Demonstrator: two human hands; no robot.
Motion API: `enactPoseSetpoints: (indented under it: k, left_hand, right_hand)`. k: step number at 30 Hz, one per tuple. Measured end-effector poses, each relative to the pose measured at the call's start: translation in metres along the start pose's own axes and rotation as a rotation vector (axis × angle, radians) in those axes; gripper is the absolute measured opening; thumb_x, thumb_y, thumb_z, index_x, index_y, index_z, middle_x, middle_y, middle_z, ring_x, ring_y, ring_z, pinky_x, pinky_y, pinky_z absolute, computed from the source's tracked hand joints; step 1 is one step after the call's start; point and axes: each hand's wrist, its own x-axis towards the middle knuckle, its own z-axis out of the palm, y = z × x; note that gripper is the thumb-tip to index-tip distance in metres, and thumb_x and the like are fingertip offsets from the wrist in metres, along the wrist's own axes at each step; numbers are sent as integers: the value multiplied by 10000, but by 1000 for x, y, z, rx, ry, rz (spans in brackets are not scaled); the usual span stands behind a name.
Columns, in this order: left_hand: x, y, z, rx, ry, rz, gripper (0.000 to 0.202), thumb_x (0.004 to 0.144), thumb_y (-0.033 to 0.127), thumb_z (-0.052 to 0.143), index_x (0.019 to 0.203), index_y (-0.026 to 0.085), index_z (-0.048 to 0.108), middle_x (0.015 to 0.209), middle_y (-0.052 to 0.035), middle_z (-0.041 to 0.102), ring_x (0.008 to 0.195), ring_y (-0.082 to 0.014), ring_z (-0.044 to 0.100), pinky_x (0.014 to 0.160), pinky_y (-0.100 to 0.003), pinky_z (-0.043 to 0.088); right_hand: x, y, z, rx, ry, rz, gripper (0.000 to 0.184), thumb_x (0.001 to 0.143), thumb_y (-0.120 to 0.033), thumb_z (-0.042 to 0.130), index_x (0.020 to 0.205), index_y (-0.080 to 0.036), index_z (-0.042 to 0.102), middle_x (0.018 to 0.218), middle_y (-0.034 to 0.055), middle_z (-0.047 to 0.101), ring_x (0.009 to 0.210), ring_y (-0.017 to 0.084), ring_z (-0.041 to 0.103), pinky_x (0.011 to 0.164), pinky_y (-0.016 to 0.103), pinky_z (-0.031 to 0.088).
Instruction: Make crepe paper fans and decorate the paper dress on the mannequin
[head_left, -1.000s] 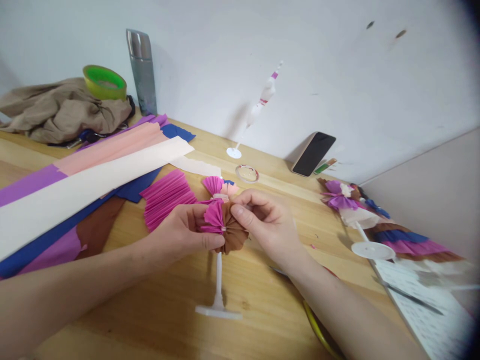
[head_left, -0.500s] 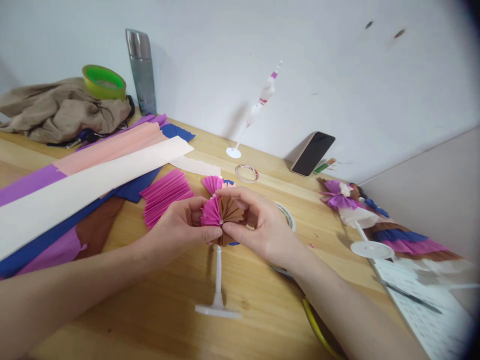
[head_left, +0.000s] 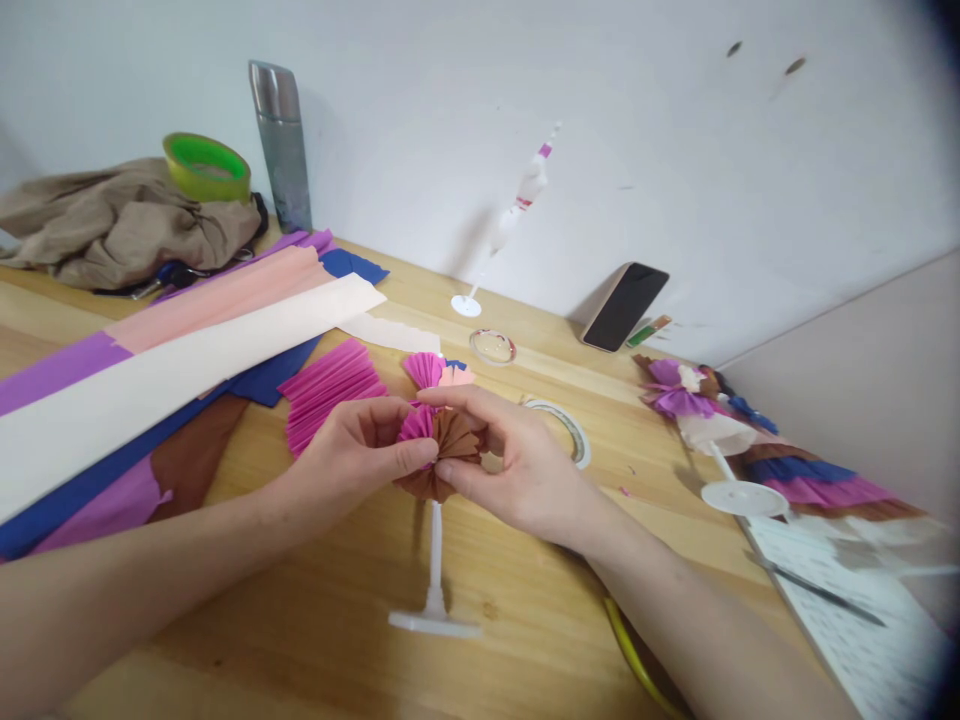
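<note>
Both hands meet at a pleated crepe paper rosette (head_left: 455,434), part pink and part brown, above a white plastic stand (head_left: 435,570). The thumb and fingers of my left hand (head_left: 367,445) pinch its pink side. My right hand (head_left: 517,450) is closed on the brown side, thumb near the centre. Just behind the fingers show a second pink pleated fan (head_left: 424,369) and bits of blue and peach paper. How the rosette joins the stand is hidden. A pleated pink strip (head_left: 334,395) lies left of my hands.
Coloured crepe paper strips (head_left: 187,370) cover the left side, with a flask (head_left: 280,150) and green tape roll (head_left: 206,165) behind. A tape ring (head_left: 574,435), yellow handle (head_left: 637,665), phone (head_left: 626,307), wrapped white stand (head_left: 517,205) and paper-dressed figure (head_left: 810,480) are around.
Both hands have shifted slightly down and left with the rosette. My left thumb has risen on the pink pleats. More of the peach paper and tape ring shows behind.
</note>
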Motion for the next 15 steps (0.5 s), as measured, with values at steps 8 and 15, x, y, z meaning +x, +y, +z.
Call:
enactPoseSetpoints:
  k: [8,15]
  left_hand:
    - [1,-1,1,45,35,45,211,673,284,802,643,153,640,625,27,649,570,-104,591,574,-223,508]
    - [1,0,2,61,36,48,198,655,287,806,640,157,657,589,26,642,548,-103,575,559,-217,482]
  right_hand:
    - [6,6,4,217,111,146,122,714,-262,641,739,-189,546,569,-62,471,501,88,421,481,230,359]
    - [6,6,7,235,83,120,197,708,-223,630,902,-186,634,563,-74,452,500,90,442,480,225,332]
